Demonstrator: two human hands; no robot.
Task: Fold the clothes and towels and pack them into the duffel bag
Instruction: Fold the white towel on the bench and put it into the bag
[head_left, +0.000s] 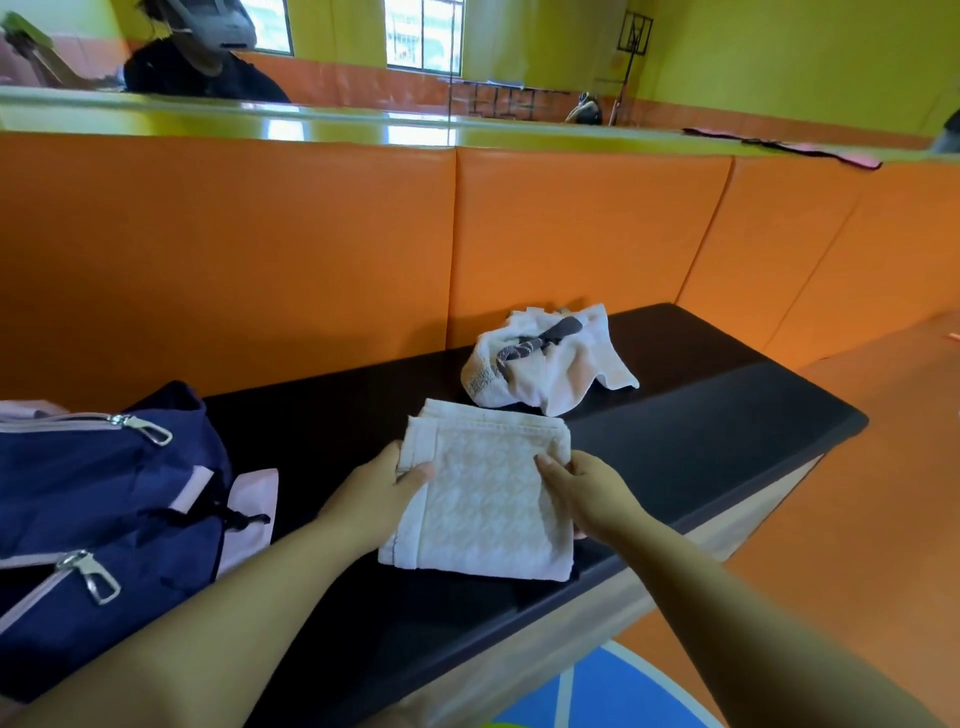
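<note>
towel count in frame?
2. A folded towel held by both hands over the bench; a crumpled towel behind it, lying on the bench. The closed bag may hide more.

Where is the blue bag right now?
In the head view, the navy blue fabric duffel bag sits at the left end of the black bench, left of the folded white towel both hands hold.

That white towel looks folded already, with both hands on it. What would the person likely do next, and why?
Probably lift the folded towel and carry it left toward the navy duffel bag. The left hand and right hand each have a grip on a side edge, and it already lies as a neat rectangle on the black bench. The crumpled towel behind it awaits folding.
</note>
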